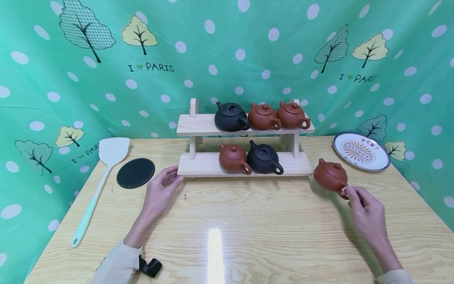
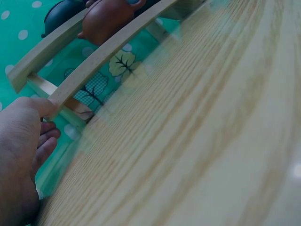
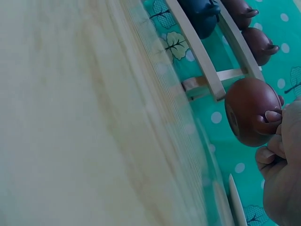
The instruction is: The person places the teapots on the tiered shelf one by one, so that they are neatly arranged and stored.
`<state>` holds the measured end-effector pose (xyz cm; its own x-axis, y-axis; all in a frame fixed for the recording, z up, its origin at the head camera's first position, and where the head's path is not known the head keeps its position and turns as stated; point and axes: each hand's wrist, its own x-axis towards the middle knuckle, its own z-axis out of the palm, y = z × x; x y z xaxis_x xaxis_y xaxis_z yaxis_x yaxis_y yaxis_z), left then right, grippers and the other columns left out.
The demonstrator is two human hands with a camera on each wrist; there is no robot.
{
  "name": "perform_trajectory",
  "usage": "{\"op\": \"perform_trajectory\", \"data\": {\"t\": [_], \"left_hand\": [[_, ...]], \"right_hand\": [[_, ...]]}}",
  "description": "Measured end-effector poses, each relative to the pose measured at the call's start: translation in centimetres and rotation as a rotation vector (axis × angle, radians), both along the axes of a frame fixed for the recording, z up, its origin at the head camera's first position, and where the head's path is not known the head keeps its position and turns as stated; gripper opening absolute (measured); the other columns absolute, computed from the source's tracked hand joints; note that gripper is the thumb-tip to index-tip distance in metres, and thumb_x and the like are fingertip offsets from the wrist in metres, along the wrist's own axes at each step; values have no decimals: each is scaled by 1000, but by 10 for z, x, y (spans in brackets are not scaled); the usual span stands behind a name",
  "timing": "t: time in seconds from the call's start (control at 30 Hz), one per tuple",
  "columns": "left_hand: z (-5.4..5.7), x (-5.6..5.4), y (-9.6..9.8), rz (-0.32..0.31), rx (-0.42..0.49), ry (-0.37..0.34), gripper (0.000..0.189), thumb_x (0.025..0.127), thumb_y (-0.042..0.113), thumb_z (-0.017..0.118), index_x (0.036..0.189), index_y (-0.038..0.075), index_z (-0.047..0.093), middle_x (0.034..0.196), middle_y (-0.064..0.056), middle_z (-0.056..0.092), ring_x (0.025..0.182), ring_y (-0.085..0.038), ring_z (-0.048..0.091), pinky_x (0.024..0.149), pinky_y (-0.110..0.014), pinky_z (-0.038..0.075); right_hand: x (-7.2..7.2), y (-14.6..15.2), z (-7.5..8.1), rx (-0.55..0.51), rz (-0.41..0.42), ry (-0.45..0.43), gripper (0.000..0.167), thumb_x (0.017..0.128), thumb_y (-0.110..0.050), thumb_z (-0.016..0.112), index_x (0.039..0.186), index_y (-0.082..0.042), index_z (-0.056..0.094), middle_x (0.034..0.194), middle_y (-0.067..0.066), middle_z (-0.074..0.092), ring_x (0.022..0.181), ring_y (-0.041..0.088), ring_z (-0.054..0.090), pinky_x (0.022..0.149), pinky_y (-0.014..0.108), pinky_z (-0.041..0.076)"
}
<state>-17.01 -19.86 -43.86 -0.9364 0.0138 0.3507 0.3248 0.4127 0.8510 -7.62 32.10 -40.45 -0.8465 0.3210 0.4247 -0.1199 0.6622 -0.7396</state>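
My right hand (image 1: pixel 369 211) pinches the handle of a reddish-brown teapot (image 1: pixel 330 176) beside the right end of a two-tier wooden rack (image 1: pixel 198 163). In the right wrist view this teapot (image 3: pixel 249 110) hangs in the air with its base showing. At the rack's other end, my left hand (image 1: pixel 159 193) grips the lower shelf's left corner, thumb on the front edge and fingers around the end. The upper shelf bears a black teapot (image 1: pixel 231 118) and two brown teapots, one (image 1: pixel 262 117) next to the other (image 1: pixel 291 115). Below stand a brown teapot (image 1: pixel 232 158) and a black teapot (image 1: pixel 263 158).
Back right on the table lies a white patterned plate (image 1: pixel 379 159) with a blue rim. A black round coaster (image 1: pixel 135 173) and a white spatula (image 1: pixel 114 152) with a pale green handle lie on the left. Behind the rack hangs a green dotted cloth (image 1: pixel 227 51).
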Motion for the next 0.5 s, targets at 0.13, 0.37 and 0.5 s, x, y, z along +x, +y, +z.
{"op": "perform_trajectory", "data": {"t": [0.13, 0.37, 0.5], "left_hand": [[2, 1, 1, 0, 1, -4, 41, 101, 18, 72, 134, -4, 63, 125, -22, 69, 114, -34, 68, 94, -12, 51], [2, 1, 0, 8, 6, -13, 41, 100, 17, 73, 133, -4, 63, 125, -21, 70, 113, -32, 69, 93, -11, 52], [3, 1, 0, 10, 13, -19, 41, 99, 17, 74, 133, -4, 64, 125, -20, 70, 113, -32, 69, 92, -11, 52]], "right_hand": [[-1, -4, 1, -3, 9, 25, 20, 107, -7, 58, 101, 6, 72, 84, -26, 64, 69, 2, 54, 57, 9, 44], [-2, -7, 3, 1, 3, 17, 21, 107, -9, 57, 103, 5, 72, 84, -25, 63, 72, 1, 55, 63, 6, 46], [-4, -8, 3, -10, 15, 18, 21, 107, -9, 57, 103, 6, 72, 86, -26, 65, 73, 2, 58, 65, 5, 47]]}}
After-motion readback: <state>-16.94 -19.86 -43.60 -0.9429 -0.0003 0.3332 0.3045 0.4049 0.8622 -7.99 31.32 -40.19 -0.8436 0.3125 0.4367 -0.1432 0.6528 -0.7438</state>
